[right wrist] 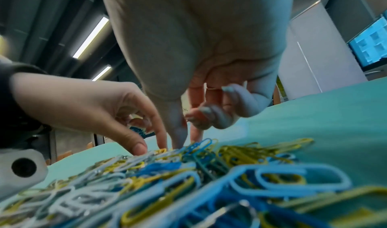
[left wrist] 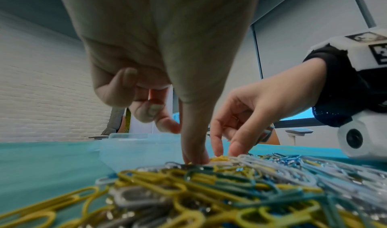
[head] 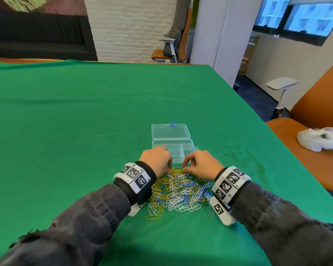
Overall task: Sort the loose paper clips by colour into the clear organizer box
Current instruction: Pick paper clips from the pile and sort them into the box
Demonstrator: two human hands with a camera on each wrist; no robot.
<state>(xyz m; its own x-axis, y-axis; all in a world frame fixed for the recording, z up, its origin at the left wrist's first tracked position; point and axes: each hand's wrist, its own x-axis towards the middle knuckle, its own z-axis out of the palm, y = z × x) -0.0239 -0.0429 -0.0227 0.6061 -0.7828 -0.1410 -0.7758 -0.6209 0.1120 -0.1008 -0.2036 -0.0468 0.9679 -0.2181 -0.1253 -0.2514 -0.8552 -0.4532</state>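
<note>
A heap of yellow, white, blue and green paper clips (head: 181,192) lies on the green cloth in front of me, filling the foreground of both wrist views (left wrist: 209,190) (right wrist: 188,182). Just beyond it stands the clear organizer box (head: 178,159) (left wrist: 130,142), its lid (head: 170,131) laid back open. My left hand (head: 168,169) (left wrist: 194,158) (right wrist: 150,147) reaches into the heap's far edge, thumb and forefinger pinching a yellow clip (right wrist: 161,150). My right hand (head: 184,168) (right wrist: 185,142) (left wrist: 227,150) has thumb and forefinger tips down beside it; whether they hold a clip is hidden.
The green-covered table (head: 85,121) stretches far ahead and to the left. Its right edge runs close by, with an orange chair (head: 306,160) carrying a white plastic bag (head: 319,139) beyond it. The box's compartments look nearly bare.
</note>
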